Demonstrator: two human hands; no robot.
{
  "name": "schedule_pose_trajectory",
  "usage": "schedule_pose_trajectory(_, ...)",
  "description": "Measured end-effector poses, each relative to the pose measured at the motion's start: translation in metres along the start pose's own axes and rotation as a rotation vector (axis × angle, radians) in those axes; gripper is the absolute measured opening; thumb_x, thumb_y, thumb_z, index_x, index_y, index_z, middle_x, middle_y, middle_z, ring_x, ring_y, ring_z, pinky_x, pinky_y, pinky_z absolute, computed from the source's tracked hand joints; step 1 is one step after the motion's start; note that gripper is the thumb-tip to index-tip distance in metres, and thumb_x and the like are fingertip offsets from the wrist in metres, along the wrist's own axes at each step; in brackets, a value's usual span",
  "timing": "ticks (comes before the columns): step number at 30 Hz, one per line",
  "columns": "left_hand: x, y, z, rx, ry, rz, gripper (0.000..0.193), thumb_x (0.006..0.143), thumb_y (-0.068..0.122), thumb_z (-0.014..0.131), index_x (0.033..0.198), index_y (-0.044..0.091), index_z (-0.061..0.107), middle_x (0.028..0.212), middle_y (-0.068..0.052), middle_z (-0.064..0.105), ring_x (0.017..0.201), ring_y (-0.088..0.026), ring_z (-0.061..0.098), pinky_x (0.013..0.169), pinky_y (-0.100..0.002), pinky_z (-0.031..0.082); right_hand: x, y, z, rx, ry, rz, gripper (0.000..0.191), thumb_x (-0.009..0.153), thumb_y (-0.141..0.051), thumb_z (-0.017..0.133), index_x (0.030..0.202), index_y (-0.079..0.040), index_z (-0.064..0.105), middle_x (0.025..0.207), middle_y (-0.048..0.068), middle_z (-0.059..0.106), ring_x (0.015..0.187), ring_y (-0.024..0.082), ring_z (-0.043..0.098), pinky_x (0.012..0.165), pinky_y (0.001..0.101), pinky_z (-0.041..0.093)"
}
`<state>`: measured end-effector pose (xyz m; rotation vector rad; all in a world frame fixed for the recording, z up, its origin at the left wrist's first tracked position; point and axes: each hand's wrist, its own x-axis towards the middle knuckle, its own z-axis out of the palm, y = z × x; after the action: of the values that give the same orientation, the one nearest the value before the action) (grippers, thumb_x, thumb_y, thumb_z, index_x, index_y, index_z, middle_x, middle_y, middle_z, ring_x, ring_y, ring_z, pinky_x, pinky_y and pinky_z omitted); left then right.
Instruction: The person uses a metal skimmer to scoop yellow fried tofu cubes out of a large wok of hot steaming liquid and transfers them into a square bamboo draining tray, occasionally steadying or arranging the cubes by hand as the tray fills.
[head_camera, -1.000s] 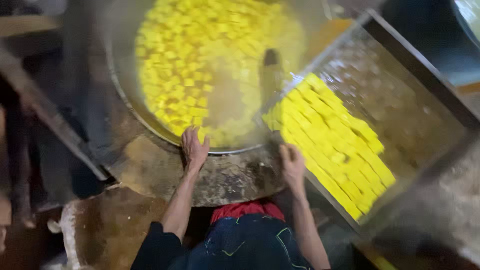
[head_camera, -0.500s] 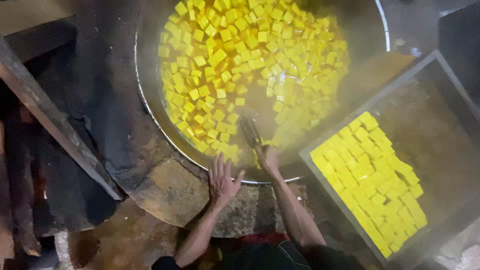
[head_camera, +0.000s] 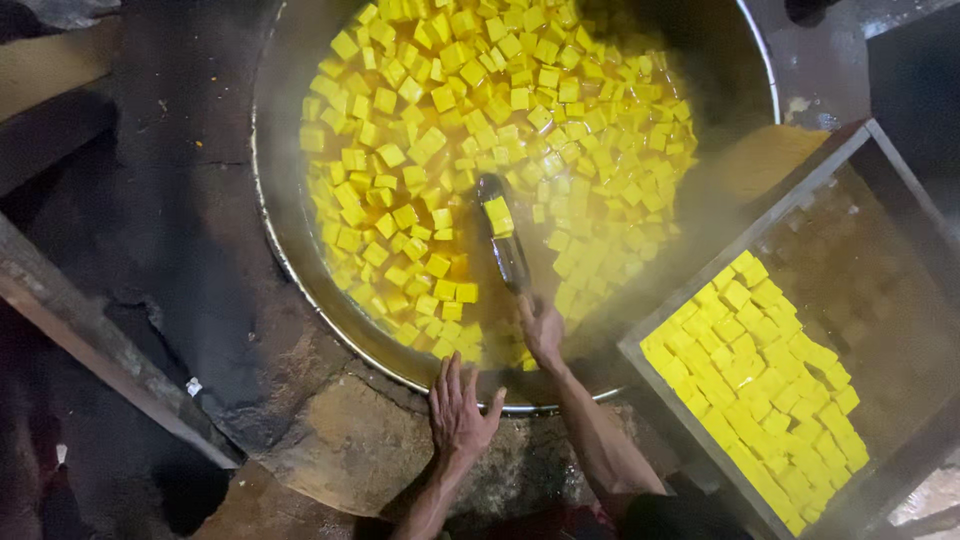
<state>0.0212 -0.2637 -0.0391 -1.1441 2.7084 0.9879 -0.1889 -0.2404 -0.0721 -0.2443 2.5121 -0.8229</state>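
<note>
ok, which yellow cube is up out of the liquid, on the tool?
The single yellow cube resting on the dark ladle held by the right hand, mid-wok; the others float loose in the liquid.

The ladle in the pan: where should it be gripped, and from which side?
Probably the handle end of the ladle, where the right hand already grips it. Come from the near rim of the pan; the scoop end lies among steaming yellow cubes, and the handle slants back towards the person.

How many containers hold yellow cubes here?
2. The big round metal pan at top centre holds loose cubes in steaming liquid; the rectangular dark-framed tray at right holds a packed block of cubes. More may lie outside the frame.
</note>
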Motion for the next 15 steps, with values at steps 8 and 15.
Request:
schedule_pose_trajectory(8, -0.004, 0.002, -0.004, -0.021, 0.001, -0.001, 0.063, 0.087, 0.048, 0.071, 0.128, 0.002, 0.061, 0.155, -0.023, 0.034, 0.146, -0.040, 0.029, 0.115, -0.059, 0.025, 0.059, -0.009, 0.011, -0.098, -0.051, -0.015, 0.050, 0.092, -0.047, 0.063, 0.121, -0.009, 0.072, 0.107, 0.022, 0.075, 0.100, 0.041, 0.071, 0.085, 0.0487, 0.054)
schedule_pose_trajectory(15, -0.004, -0.001, 0.002, 0.065, 0.004, -0.022, 0.064, 0.087, 0.050, 0.069, 0.129, 0.003, 0.060, 0.155, -0.020, 0.035, 0.145, -0.039, 0.030, 0.113, -0.058, 0.027, 0.076, -0.025, 0.014, 0.214, 0.012, -0.493, 0.044, 0.106, -0.040, 0.062, 0.129, -0.003, 0.069, 0.114, 0.019, 0.074, 0.100, 0.035, 0.071, 0.084, 0.0493, 0.054)
